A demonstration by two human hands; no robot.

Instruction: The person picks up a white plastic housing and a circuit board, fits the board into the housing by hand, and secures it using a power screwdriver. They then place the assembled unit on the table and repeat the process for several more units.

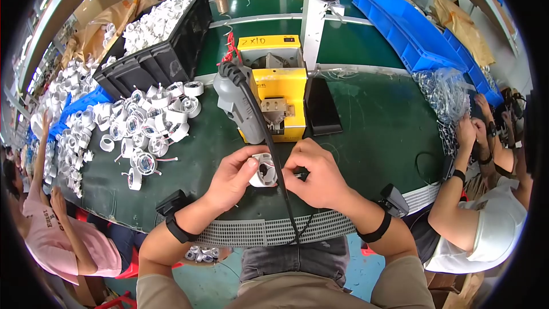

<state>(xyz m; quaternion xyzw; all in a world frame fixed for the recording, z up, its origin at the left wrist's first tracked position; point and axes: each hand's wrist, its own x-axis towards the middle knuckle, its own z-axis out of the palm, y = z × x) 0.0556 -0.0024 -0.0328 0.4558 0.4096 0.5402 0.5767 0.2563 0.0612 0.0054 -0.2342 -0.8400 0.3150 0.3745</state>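
Observation:
My left hand (231, 178) is closed around a white ring-shaped plastic housing (262, 176), thumb on its near side, the hollow turned up. My right hand (318, 175) is beside it, thumb and fingers curled together in a pinch. Something small and dark shows by those fingertips, too little of it to name. A grey electric screwdriver (241, 107) hangs just beyond my hands, and its black cable (273, 154) runs down between them. Behind it stands a yellow bench machine (289, 98) with a metal block at its front.
A heap of white housings with wires (146, 117) lies to the left. Beyond it, a black crate (154, 60) is filled with white parts. A black flat case (324, 109) leans beside the machine. Blue trays (400, 31) stand at the right; co-workers sit on both sides.

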